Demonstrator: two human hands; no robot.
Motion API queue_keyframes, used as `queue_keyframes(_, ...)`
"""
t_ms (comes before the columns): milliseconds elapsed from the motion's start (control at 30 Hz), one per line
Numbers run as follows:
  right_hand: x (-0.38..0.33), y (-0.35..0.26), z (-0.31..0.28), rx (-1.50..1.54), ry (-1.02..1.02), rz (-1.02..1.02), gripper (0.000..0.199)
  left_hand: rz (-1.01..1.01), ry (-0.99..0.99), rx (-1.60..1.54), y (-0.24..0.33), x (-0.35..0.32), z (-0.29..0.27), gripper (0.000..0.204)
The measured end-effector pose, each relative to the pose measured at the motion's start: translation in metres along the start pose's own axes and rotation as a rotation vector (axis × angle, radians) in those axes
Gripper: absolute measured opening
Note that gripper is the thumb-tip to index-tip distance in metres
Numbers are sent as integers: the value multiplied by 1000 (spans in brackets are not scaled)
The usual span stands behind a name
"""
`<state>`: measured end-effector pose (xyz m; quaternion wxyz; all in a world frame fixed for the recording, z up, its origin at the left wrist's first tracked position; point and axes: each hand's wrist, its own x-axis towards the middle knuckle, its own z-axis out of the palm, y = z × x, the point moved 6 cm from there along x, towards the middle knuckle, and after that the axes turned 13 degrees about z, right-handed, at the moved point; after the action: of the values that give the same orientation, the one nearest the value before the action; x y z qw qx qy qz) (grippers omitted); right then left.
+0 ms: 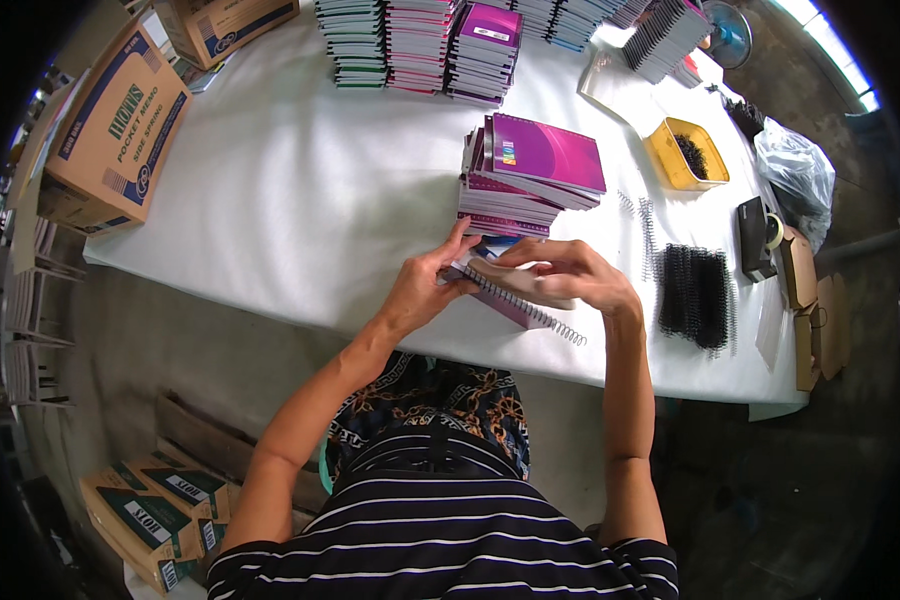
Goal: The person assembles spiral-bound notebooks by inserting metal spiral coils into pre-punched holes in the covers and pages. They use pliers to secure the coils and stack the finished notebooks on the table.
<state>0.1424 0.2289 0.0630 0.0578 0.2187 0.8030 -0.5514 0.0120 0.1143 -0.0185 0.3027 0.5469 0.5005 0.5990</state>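
Near the table's front edge, my left hand grips the left end of a small notebook, thumb and fingers at its edge. A thin spiral binding coil runs along that notebook, its loose end sticking out past the lower right. Over the notebook, my right hand is bent with its fingers curled in. Beneath those fingers lies a smooth tan elongated shape, whose kind I cannot make out. Just beyond both hands rises a pile of purple notebooks, the upper ones slightly fanned.
Black coils lie in a bundle at right, below a yellow tub of small dark pieces. Taller notebook stacks line the far side. A cardboard carton occupies the white table's left end; a tape roll sits at the right edge.
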Motion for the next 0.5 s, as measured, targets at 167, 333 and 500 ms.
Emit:
queue_keyframes(167, -4, -9, 2, 27, -10, 129, 69, -29, -4, -33, -7, -2, -4, 90)
queue_keyframes(333, -36, 17, -30, -210, 239, 132, 68, 33, -141, -10, 14, 9, -5, 73)
queue_keyframes(500, -81, 26, -36, -1149, 947, 285, 36, 79, -85, -227, 33, 4, -24, 51)
